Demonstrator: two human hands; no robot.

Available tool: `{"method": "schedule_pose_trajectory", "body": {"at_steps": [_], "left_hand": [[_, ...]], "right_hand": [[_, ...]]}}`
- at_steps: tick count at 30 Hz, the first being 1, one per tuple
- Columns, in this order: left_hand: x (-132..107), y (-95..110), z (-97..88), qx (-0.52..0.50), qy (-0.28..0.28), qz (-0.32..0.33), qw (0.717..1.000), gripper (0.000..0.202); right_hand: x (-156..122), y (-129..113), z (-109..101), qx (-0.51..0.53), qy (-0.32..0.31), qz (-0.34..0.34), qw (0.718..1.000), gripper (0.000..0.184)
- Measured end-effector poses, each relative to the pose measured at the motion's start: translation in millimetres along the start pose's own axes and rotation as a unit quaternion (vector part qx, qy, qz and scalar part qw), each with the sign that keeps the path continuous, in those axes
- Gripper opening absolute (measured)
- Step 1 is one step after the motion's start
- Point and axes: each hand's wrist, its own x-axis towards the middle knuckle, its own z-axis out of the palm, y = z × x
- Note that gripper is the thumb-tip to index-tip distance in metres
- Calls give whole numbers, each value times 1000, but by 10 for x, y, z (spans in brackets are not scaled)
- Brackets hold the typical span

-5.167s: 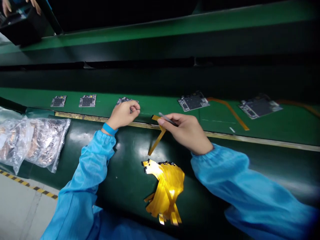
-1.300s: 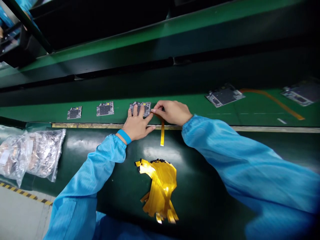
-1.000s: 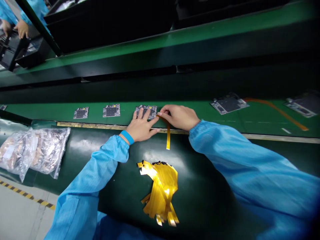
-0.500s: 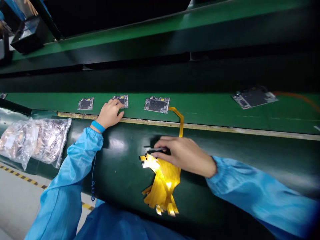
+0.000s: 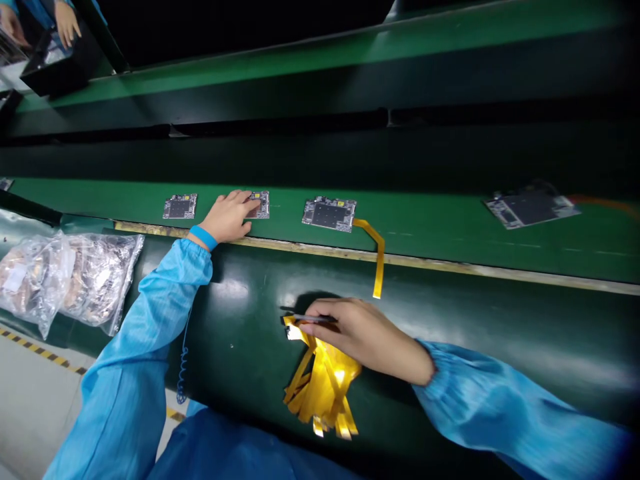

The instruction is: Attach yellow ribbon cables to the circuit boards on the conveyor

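Observation:
My right hand [image 5: 360, 340] grips slim metal tweezers [image 5: 310, 319], their tips over the top of a loose pile of gold-yellow flexible ribbon cables [image 5: 325, 383] on the dark green mat. My left hand [image 5: 227, 217] rests on a small circuit board [image 5: 260, 205], covering most of it. To its right sits a larger-looking circuit board [image 5: 329, 213] with a yellow flex cable [image 5: 379, 260] running from its edge and hanging over the green belt's rim. A bare board [image 5: 180, 206] lies left of my left hand.
The green conveyor belt [image 5: 400, 220] carries the boards, with another board [image 5: 533, 208] at the right. Plastic bags of foil-wrapped parts [image 5: 65, 283] lie at the mat's left. A coiled blue wrist-strap cord [image 5: 183, 373] hangs from my left wrist. A co-worker's hands [image 5: 65, 20] show at top left.
My right hand has left the board and moved down to the cable pile with the tweezers. A cable now stays on the board. My left hand moved left, and the boards drifted right.

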Motion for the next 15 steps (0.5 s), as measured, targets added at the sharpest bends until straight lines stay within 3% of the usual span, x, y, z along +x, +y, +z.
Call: {"method": "schedule_pose_trajectory", "body": {"at_steps": [7, 11, 15], "left_hand": [[160, -68, -132, 25, -37, 30, 999, 64], [110, -167, -164, 32, -49, 53, 997, 66], [84, -83, -134, -15, 6, 27, 1000, 55]], "right_hand": [[74, -90, -130, 192, -37, 10, 981, 50], [253, -52, -274, 194, 40, 6, 980, 59], [525, 93, -470, 134, 129, 26, 982, 67]]}}
